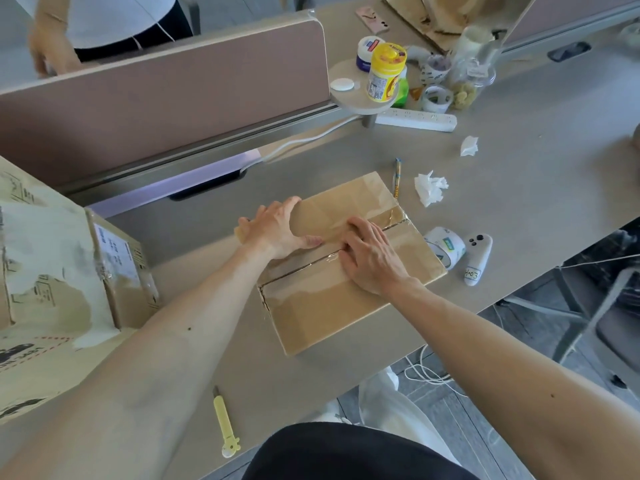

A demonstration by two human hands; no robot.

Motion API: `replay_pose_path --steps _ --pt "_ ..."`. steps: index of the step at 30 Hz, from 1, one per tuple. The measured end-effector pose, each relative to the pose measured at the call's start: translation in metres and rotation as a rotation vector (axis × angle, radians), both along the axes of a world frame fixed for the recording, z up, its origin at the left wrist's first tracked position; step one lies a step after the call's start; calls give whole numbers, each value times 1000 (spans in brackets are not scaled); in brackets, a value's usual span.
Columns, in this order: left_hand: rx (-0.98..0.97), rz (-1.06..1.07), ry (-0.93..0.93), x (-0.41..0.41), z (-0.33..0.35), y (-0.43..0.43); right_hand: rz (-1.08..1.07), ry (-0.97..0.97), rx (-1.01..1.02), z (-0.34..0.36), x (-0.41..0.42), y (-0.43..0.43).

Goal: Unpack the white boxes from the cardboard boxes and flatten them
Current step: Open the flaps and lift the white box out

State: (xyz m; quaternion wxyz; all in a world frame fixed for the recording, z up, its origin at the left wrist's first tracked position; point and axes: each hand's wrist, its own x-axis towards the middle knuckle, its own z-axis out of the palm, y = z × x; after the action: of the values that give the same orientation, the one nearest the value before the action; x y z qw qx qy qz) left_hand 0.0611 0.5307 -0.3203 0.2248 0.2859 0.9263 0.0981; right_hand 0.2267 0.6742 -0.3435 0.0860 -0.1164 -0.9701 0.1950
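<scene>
Nearer than the hands, a yellow knife point(225, 424) lies on the bench point(502, 209). Under both sits the taped cardboard box point(329, 317). The left hand point(273, 230) grips its far edge. The right hand point(372, 258) curls fingertips into the seam point(298, 270); whether they pinch tape is unclear. Brace firmly and peel along the seam.

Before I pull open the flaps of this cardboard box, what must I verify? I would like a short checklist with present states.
1. The cardboard box lies flat on the table: ok.
2. The left hand holds the box's left edge: ok.
3. The right hand has fingertips at the centre seam: ok.
4. The seam tape is cut through fully: cannot tell.
5. The yellow knife lies away from both hands: ok.
</scene>
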Motion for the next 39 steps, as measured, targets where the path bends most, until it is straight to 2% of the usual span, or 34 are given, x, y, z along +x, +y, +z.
replay_pose_path --steps 6,16,18,22,25,32,35,39 --pt "-30 -4 -13 0 2 -1 -14 -142 -12 12 -11 0" --pt "-37 -16 -65 -5 7 1 -2 76 49 70 19 -3" --pt "-23 -18 -60 -4 6 0 -12 14 51 90 29 -6" --pt "-20 -33 -40 -3 4 -2 -103 -320 25 121 46 2" --pt "-8 -62 11 1 4 -5 -168 -483 39 118 66 8" --pt "-7 -192 213 10 -7 -12 -257 -577 -182 90 102 4" --pt "-77 -214 285 21 -6 -14 -297 -620 -99 63 107 0" --pt "-158 -197 232 29 -3 -10 -392 -567 -82 41 89 -5"
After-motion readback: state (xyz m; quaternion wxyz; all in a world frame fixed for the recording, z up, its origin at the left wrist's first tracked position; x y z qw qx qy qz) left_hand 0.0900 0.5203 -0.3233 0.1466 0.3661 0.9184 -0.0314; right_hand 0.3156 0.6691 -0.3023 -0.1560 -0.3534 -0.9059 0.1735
